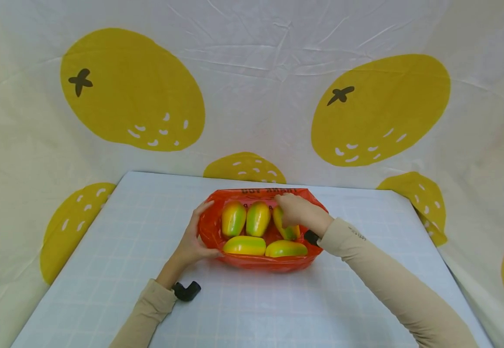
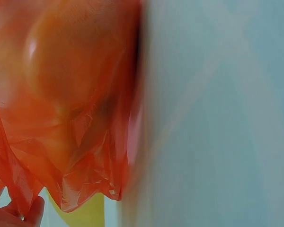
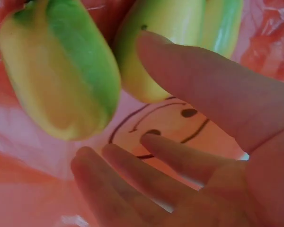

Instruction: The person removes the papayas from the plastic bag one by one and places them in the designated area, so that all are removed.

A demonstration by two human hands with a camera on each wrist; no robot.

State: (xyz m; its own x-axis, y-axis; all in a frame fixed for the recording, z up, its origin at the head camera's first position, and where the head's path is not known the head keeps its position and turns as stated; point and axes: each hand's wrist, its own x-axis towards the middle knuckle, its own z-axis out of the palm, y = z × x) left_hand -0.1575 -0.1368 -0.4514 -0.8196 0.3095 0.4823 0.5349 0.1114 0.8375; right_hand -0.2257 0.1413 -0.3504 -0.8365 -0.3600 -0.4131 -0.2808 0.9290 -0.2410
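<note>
A red plastic bag lies open on the table, with several yellow-green, mango-like fruits inside. Three stand in a back row and two lie along the front. At the bag's left side, my left hand grips the edge, fingers at the back and thumb at the front. The left wrist view shows fingertips against the crumpled red film. Inside the bag, my right hand is over the rightmost back fruit. Its fingers are spread beside the fruits in the right wrist view, with nothing held between them.
Beneath the bag is a pale checked table. Behind it hangs a white cloth printed with large yellow fruit shapes. A black wrist mount projects from the left wrist, and another sits by the bag's right rim.
</note>
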